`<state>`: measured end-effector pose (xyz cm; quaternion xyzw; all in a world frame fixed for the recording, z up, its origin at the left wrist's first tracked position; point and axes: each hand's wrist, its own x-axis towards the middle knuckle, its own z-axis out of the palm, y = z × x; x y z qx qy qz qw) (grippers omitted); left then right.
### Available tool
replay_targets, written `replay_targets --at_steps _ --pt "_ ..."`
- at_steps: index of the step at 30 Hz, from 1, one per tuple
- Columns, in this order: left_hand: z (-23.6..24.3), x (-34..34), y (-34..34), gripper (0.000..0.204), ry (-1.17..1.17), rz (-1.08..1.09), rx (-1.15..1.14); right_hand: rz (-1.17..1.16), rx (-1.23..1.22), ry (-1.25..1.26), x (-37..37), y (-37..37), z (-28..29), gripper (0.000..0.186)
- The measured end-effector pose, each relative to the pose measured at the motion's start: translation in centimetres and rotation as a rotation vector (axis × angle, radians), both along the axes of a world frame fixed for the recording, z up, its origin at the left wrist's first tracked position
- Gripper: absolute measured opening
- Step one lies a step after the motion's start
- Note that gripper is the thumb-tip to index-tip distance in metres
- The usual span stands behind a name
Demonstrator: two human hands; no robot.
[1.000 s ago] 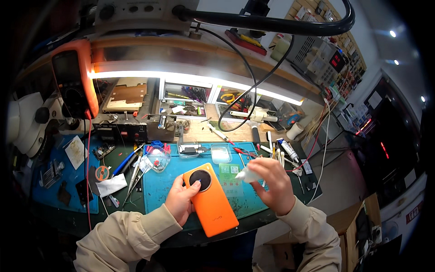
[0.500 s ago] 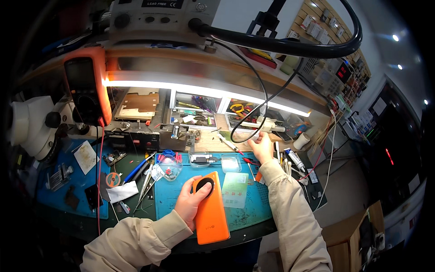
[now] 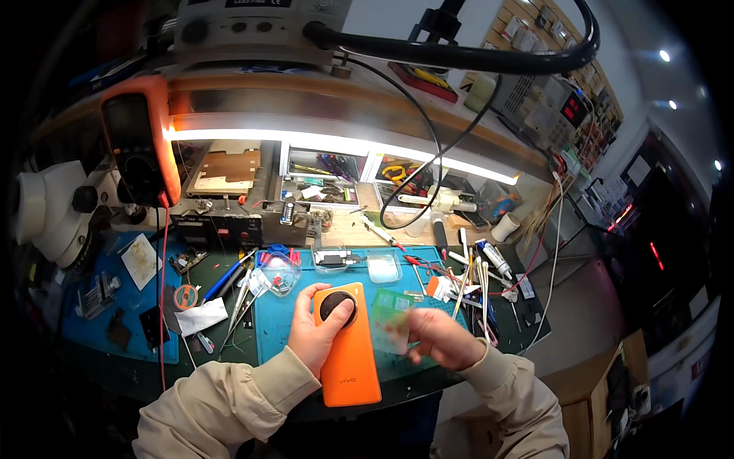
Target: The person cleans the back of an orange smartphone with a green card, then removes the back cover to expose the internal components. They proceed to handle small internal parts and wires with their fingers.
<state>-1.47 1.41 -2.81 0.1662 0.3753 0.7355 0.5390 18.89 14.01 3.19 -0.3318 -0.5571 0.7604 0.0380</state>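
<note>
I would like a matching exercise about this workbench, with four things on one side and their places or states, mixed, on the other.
Things:
1. phone
2. translucent green sheet
3. multimeter
4. light strip

Places or states:
A. by the left end of the lit lamp
B. held in the left hand
C. glowing below the shelf
D. close to the right hand, right of the orange back cover

Right pairs: 1-B, 2-D, 3-A, 4-C.
</note>
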Motion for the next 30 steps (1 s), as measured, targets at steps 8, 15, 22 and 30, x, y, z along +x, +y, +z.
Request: replay_targets --at_steps 8,15,22,30 --pt "-0.1 -0.3 0.1 0.056 0.456 0.089 0.092 0.055 0.143 -0.001 -1.3 -2.3 -1.3 0.03" --pt "-0.1 0.0 0.2 0.054 0.542 0.211 0.062 -0.213 0.075 0.211 -2.2 -4.4 -3.9 0.025" --pt "-0.4 0.0 0.0 0.054 0.661 0.162 0.05 -0.215 0.064 0.202 -2.1 -4.3 -3.6 0.021" --pt "-0.5 -0.4 -0.1 0.057 0.818 0.096 0.05 -0.178 0.112 0.21 -1.9 -3.8 -3.8 0.02"
